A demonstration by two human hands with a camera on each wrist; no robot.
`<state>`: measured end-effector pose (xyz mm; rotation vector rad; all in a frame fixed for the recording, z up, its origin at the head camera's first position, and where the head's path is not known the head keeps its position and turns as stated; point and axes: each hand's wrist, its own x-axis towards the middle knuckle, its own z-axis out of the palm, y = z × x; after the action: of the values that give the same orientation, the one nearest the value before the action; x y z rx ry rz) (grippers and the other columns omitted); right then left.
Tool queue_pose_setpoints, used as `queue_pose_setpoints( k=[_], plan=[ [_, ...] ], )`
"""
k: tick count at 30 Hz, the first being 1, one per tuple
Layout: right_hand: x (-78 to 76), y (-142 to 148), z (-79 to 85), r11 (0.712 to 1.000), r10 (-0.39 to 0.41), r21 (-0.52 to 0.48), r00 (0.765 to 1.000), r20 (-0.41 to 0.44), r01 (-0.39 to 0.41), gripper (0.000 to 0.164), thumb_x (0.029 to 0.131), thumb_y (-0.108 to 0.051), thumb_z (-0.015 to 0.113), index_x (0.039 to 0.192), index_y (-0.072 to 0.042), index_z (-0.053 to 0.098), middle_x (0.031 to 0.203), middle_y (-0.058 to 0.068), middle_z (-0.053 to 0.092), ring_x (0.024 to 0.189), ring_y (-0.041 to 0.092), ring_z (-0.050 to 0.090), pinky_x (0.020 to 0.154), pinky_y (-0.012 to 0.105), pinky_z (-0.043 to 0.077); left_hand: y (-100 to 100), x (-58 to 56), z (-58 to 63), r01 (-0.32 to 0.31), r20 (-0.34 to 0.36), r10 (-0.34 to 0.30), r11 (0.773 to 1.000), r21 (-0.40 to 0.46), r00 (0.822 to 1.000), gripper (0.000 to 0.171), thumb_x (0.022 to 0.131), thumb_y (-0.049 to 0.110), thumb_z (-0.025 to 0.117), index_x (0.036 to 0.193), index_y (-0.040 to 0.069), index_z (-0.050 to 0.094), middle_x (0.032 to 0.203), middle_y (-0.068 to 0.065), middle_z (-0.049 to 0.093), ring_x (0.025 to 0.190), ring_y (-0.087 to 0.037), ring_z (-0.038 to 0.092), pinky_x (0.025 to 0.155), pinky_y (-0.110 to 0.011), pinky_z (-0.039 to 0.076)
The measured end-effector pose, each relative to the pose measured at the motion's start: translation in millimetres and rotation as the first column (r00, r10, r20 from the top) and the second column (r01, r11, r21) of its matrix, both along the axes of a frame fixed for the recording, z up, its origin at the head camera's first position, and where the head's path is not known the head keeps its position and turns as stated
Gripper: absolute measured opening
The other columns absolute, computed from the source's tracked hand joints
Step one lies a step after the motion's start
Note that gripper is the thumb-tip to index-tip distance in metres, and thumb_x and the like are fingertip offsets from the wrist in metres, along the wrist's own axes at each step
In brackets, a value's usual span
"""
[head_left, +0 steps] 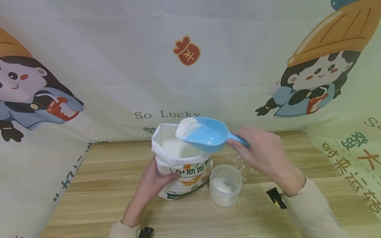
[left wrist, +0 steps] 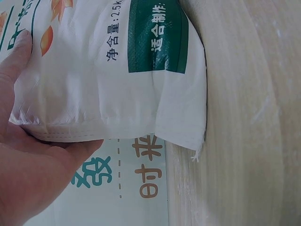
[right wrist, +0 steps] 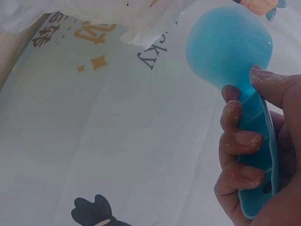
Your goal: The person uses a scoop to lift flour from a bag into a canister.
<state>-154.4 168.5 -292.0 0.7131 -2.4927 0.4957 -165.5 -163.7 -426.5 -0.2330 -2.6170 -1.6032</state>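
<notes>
My right hand (head_left: 262,150) grips the handle of a blue scoop (head_left: 212,132), and white flour (head_left: 188,127) lies at the scoop's tip. The scoop hangs over the open mouth of a white flour bag (head_left: 187,180) standing on the table. In the right wrist view, fingers curl round the ribbed scoop handle (right wrist: 256,141), with white powder on them. My left hand (head_left: 151,181) holds the bag's left side, thumb across its front; the left wrist view shows that hand (left wrist: 37,174) around the bag's edge. Right of the bag stands a clear round tub (head_left: 225,200) with some flour inside.
Spilled flour (head_left: 247,198) speckles the wooden table (head_left: 104,185) around the tub. A printed cloth (head_left: 226,76) hangs behind and along both sides. Dark straps (head_left: 276,197) show near the sleeve cuffs.
</notes>
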Motion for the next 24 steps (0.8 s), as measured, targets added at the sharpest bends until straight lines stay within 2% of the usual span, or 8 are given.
queue_pose_setpoints(
  k=[6, 10, 14, 20, 24],
  plan=[
    [7.2, 15.6, -1.9, 0.999, -0.026, -0.022, 0.999, -0.028, 0.025, 0.013, 0.092, -0.024, 0.08, 0.099, -0.015, 0.076, 0.083, -0.005, 0.068, 0.063, 0.009, 0.052, 0.052, 0.028, 0.041, 0.2, -0.5, 0.2, 0.006, -0.006, -0.006, 1.0, -0.008, 1.0, 0.086, 0.078, 0.017, 0.092, 0.149, 0.011, 0.043, 0.139, -0.013, 0.062, 0.131, -0.037, 0.056, 0.11, -0.06, 0.044],
    [11.8, 28.6, -4.2, 0.999, -0.032, -0.034, 0.998, -0.062, 0.03, 0.016, 0.089, -0.021, 0.082, 0.101, -0.012, 0.076, 0.089, -0.001, 0.073, 0.066, 0.01, 0.056, 0.053, 0.029, 0.045, 0.3, -0.2, 0.0, 0.004, -0.005, -0.004, 1.0, -0.011, 1.0, 0.088, 0.077, 0.017, 0.092, 0.15, 0.01, 0.042, 0.14, -0.015, 0.061, 0.132, -0.037, 0.056, 0.111, -0.06, 0.043],
    [18.3, 39.9, -6.2, 0.997, -0.058, -0.046, 0.996, -0.061, 0.056, 0.02, 0.088, -0.019, 0.083, 0.104, -0.01, 0.077, 0.094, 0.001, 0.075, 0.069, 0.012, 0.058, 0.056, 0.031, 0.046, 0.4, -0.2, 0.8, 0.003, -0.002, -0.003, 1.0, -0.009, 1.0, 0.089, 0.077, 0.015, 0.092, 0.15, 0.01, 0.042, 0.141, -0.015, 0.061, 0.132, -0.038, 0.055, 0.112, -0.061, 0.042],
    [28.0, 54.7, -9.4, 0.994, -0.112, -0.025, 0.992, -0.063, 0.11, 0.021, 0.087, -0.019, 0.083, 0.106, -0.01, 0.077, 0.09, 0.001, 0.074, 0.069, 0.013, 0.059, 0.056, 0.032, 0.046, 0.5, 0.4, 1.6, 0.0, 0.001, 0.0, 1.0, -0.019, 1.0, 0.089, 0.077, 0.014, 0.092, 0.151, 0.01, 0.041, 0.142, -0.016, 0.06, 0.134, -0.039, 0.053, 0.113, -0.061, 0.04],
    [33.6, 63.8, -13.8, 0.991, -0.132, -0.001, 0.99, -0.058, 0.132, 0.021, 0.087, -0.02, 0.083, 0.105, -0.012, 0.076, 0.085, -0.003, 0.072, 0.066, 0.011, 0.056, 0.052, 0.029, 0.042, 0.8, 0.3, 1.4, -0.002, 0.004, 0.002, 1.0, -0.019, 1.0, 0.088, 0.078, 0.014, 0.092, 0.15, 0.01, 0.042, 0.142, -0.016, 0.06, 0.135, -0.039, 0.053, 0.113, -0.061, 0.04]
  ],
)
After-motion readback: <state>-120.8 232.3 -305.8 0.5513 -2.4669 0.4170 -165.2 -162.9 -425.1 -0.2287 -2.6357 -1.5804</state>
